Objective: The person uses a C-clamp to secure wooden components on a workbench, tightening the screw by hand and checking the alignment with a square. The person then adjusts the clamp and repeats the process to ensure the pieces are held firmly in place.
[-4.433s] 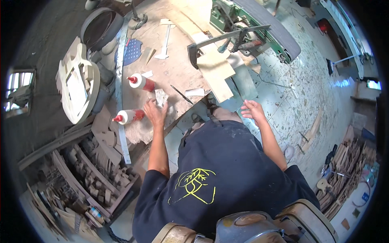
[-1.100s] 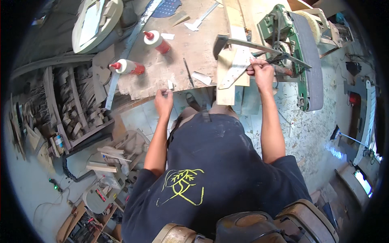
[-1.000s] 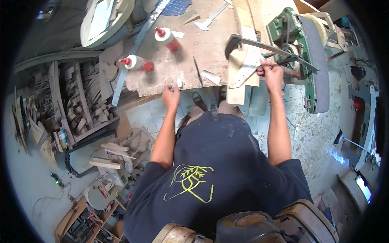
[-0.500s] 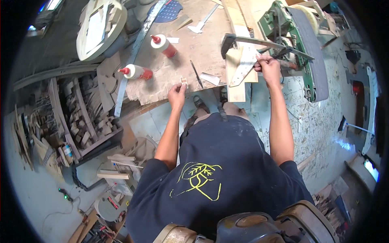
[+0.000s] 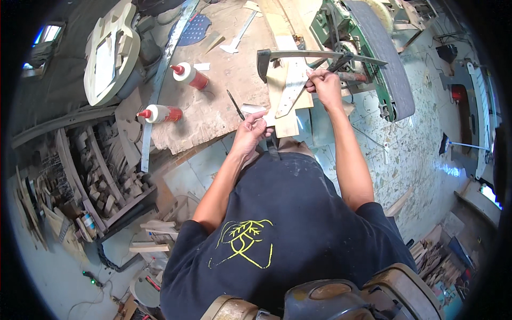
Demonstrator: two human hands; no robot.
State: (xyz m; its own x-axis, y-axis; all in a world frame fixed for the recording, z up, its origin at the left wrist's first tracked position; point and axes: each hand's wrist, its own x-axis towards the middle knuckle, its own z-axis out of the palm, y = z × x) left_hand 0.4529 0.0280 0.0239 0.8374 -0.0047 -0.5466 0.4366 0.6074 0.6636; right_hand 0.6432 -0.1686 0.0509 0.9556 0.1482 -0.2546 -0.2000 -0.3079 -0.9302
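Observation:
My left hand (image 5: 249, 136) is at the bench's front edge, fingers drawn together beside the near end of a clamped board (image 5: 288, 127). Whatever it pinches is hidden by the fingers. A tapered whitish plate (image 5: 294, 88) with small holes lies on that board. My right hand (image 5: 326, 88) is closed in a pinch at the plate's right edge; what sits between its fingertips is too small to make out. Across the plate runs a dark bar clamp (image 5: 263, 65). Just left of the board lie a curled white scrap (image 5: 254, 108) and a dark pencil-like stick (image 5: 233, 103).
Two red-capped glue bottles (image 5: 189, 76) (image 5: 160, 113) stand on the worn workbench (image 5: 213, 117). Beyond them are a caliper (image 5: 238, 36) and a long metal straightedge (image 5: 160, 80). A green belt sander (image 5: 386, 74) borders the right side. Offcuts fill a wooden rack (image 5: 88, 165) at left.
My left hand has moved right, from the open bench top to the clamped board's end. The small pale piece it pinched is no longer visible. My right hand remains at the plate; the view has shifted.

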